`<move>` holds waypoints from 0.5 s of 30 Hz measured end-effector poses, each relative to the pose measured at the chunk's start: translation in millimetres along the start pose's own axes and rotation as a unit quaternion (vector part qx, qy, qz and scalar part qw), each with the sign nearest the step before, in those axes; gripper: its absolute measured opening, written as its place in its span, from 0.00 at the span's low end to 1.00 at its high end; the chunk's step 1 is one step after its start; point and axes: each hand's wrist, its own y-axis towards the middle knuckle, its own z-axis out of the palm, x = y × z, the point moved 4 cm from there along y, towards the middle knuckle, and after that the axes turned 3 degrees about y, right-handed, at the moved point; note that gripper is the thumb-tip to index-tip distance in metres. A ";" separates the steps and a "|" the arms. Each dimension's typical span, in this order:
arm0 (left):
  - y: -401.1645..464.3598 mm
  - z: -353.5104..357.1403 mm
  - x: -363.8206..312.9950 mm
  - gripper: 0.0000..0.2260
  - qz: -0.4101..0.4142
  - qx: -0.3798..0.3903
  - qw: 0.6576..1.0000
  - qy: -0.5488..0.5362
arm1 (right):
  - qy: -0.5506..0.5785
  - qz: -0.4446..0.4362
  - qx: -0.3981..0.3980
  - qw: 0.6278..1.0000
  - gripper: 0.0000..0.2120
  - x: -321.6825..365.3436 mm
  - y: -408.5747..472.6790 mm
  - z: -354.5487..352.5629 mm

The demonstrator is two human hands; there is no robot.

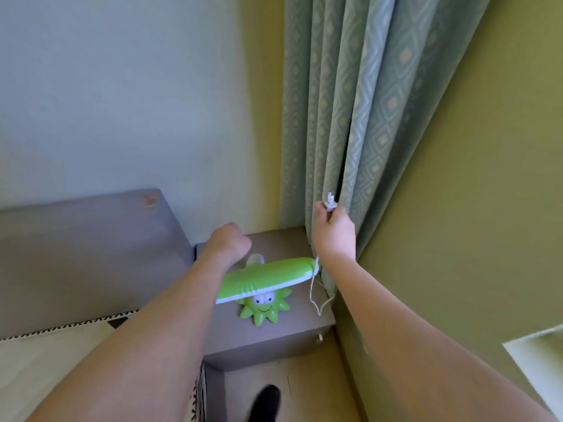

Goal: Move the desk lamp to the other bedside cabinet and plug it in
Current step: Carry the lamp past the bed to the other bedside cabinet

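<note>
A green desk lamp (265,278) with a star-shaped smiling base stands on the grey bedside cabinet (283,333) in the corner. Its long green head lies level above the base. My right hand (333,231) is shut on the lamp's white plug (330,202), prongs up, held against the curtain's edge. The white cord (315,295) hangs from that hand down to the cabinet top. My left hand (228,242) hovers above the lamp's rear, fingers curled away from me; whether it touches the lamp is hidden.
A grey headboard (85,254) and the bed (45,360) lie to the left of the cabinet. A patterned green curtain (365,117) hangs down at the cabinet's right rear. A yellow-green wall (472,239) is at right. My dark shoe (265,403) is on the floor below.
</note>
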 end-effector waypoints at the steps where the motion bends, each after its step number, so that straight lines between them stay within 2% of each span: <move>1: 13.9 5.1 1.5 0.15 -0.005 0.025 1.000 0.002 | -0.030 -0.005 0.010 0.999 0.16 0.2 6.1 12.7; 4: 51.9 30.1 2.7 0.15 -0.006 0.106 0.994 0.033 | -0.148 0.015 0.060 0.987 0.15 -10.3 27.4 53.0; 7: 80.3 63.6 -0.3 0.16 0.001 0.181 0.982 0.048 | -0.254 0.054 0.151 0.954 0.17 -31.1 48.8 86.5; 11: 101.4 109.6 5.4 0.21 -0.052 0.251 0.965 0.048 | -0.313 0.118 0.263 0.905 0.15 -68.6 60.2 116.1; 13: 105.6 124.9 5.9 0.23 -0.054 0.261 0.962 0.066 | -0.343 0.141 0.289 0.882 0.14 -85.0 60.0 119.8; 15: 111.8 132.9 4.6 0.22 -0.059 0.239 0.967 0.067 | -0.344 0.176 0.280 0.879 0.15 -97.6 60.9 116.1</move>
